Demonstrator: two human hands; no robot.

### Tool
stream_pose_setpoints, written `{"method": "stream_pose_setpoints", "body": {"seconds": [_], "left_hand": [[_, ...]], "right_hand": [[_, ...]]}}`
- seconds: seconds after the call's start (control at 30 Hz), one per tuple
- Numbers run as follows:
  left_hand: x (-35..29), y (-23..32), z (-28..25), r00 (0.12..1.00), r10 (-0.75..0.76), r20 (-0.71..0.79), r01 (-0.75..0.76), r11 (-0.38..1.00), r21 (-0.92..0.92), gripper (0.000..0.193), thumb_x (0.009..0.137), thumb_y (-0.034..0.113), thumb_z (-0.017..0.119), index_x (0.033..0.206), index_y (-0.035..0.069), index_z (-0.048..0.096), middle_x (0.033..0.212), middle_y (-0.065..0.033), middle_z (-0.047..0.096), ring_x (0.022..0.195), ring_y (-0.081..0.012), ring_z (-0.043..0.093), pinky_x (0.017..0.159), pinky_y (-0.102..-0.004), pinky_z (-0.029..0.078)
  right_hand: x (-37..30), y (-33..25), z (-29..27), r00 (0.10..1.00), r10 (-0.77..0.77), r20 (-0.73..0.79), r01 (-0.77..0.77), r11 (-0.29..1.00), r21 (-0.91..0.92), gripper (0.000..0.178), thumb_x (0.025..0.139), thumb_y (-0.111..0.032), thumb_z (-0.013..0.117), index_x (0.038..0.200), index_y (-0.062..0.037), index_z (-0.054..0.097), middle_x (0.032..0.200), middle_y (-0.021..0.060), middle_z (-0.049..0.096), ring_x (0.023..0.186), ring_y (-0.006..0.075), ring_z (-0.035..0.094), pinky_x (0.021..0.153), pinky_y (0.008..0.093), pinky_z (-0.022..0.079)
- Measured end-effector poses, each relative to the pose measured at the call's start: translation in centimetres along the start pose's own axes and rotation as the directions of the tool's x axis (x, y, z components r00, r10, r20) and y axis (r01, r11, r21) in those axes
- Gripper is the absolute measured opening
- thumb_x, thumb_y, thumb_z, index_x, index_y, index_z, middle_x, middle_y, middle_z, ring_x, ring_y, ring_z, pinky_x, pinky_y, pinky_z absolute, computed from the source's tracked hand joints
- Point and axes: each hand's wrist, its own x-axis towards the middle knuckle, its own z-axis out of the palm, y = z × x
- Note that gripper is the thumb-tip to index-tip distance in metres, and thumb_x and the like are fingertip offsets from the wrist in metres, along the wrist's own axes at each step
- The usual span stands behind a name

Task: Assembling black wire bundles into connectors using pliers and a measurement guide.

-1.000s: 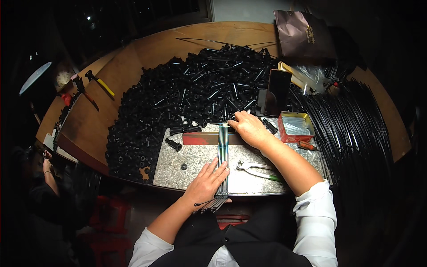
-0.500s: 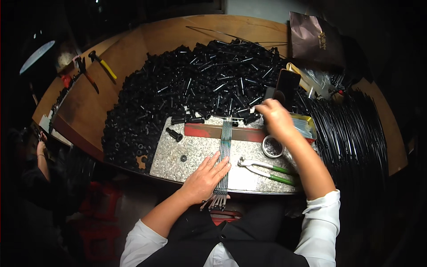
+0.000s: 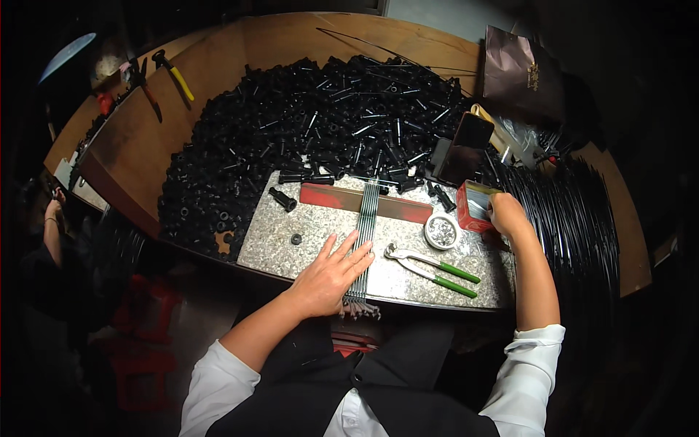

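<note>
My left hand (image 3: 331, 275) lies with fingers spread over a bundle of thin dark metal rods (image 3: 369, 207). The rods run front to back on a speckled stone slab (image 3: 273, 247), crossing a flat red-and-brown bar (image 3: 324, 197); their near ends stick out past the slab's front edge. At the slab's right side, my right hand (image 3: 507, 215) has its fingers curled at a red box (image 3: 464, 211) holding pale thin strips. Its fingertips are partly hidden, so what they hold cannot be made out. Green-handled pincers (image 3: 455, 286) and a white round dish (image 3: 428, 234) of small bits lie between my hands.
A large heap of black plastic tubular parts (image 3: 306, 116) fills the wooden-walled bench behind the slab. Long black rods (image 3: 575, 218) lie at right, near a phone (image 3: 466, 149) and brown paper bag (image 3: 520, 73). Yellow-handled pincers (image 3: 175, 76) hang on the left wall. Another person's hand (image 3: 54, 204) shows far left.
My right hand has moved right and nearer, from above the black parts at the slab's back edge to the red box. My left hand stays on the rods. The view has shifted slightly.
</note>
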Motion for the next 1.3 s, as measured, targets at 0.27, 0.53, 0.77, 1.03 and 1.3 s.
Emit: {"method": "stream_pose_setpoints", "body": {"seconds": [0.27, 0.53, 0.77, 1.03, 1.3], "left_hand": [[0.8, 1.7, -5.1, 0.993, 0.063, -0.105, -0.104, 0.885, -0.453, 0.104, 0.058, 0.06, 0.076, 0.137, 0.003, 0.042, 0.145, -0.0178, 0.036, 0.139, -0.0354, 0.025, 0.112, -0.055, 0.016], [2.4, 4.8, -11.3, 0.939, 0.132, -0.317, -0.338, 0.515, -0.788, 0.053, 0.069, 0.017, 0.081, 0.114, -0.003, 0.062, 0.106, -0.0151, 0.068, 0.101, -0.0253, 0.066, 0.089, -0.0319, 0.052], [2.3, 6.2, -12.0, 0.919, 0.03, -0.393, -0.336, 0.58, -0.742, 0.024, 0.078, 0.001, 0.072, 0.101, -0.003, 0.067, 0.092, -0.0155, 0.071, 0.087, -0.0225, 0.07, 0.077, -0.0301, 0.056], [2.0, 5.9, -11.8, 0.903, 0.053, -0.427, -0.357, 0.648, -0.673, 0.024, 0.076, 0.001, 0.073, 0.1, -0.002, 0.068, 0.09, -0.0155, 0.071, 0.084, -0.0226, 0.071, 0.074, -0.0307, 0.057], [1.9, 5.9, -11.9, 0.899, 0.059, -0.433, -0.358, 0.668, -0.653, 0.021, 0.076, 0.001, 0.073, 0.096, -0.003, 0.068, 0.088, -0.0159, 0.071, 0.082, -0.0234, 0.071, 0.073, -0.031, 0.057]], "right_hand": [[-2.6, 0.4, -2.0, 0.906, -0.091, -0.412, 0.146, 0.984, 0.104, 0.009, 0.08, 0.0, 0.061, 0.083, 0.0032, 0.053, 0.082, 0.0215, 0.061, 0.076, 0.0392, 0.061, 0.068, 0.0449, 0.047], [-10.4, -9.8, -11.2, 0.85, -0.228, -0.475, 0.469, 0.74, 0.483, 0.007, 0.087, 0.008, 0.051, 0.093, 0.0034, 0.051, 0.081, 0.0138, 0.058, 0.07, 0.0206, 0.064, 0.061, 0.0288, 0.05], [-16.8, -15.1, -15.1, 0.675, -0.518, -0.525, 0.727, 0.588, 0.355, 0.034, 0.076, 0.017, 0.054, 0.106, 0.0005, 0.056, 0.085, 0.0143, 0.058, 0.067, 0.0235, 0.062, 0.057, 0.0307, 0.049], [-17.9, -16.0, -15.5, 0.647, -0.568, -0.509, 0.751, 0.592, 0.293, 0.038, 0.071, 0.013, 0.061, 0.107, -0.0004, 0.061, 0.086, 0.0149, 0.06, 0.068, 0.0272, 0.063, 0.056, 0.0336, 0.051], [-18.0, -16.5, -15.7, 0.632, -0.585, -0.508, 0.762, 0.59, 0.268, 0.042, 0.067, 0.013, 0.061, 0.107, -0.0007, 0.062, 0.085, 0.0145, 0.06, 0.067, 0.0265, 0.063, 0.055, 0.0338, 0.051]]}}
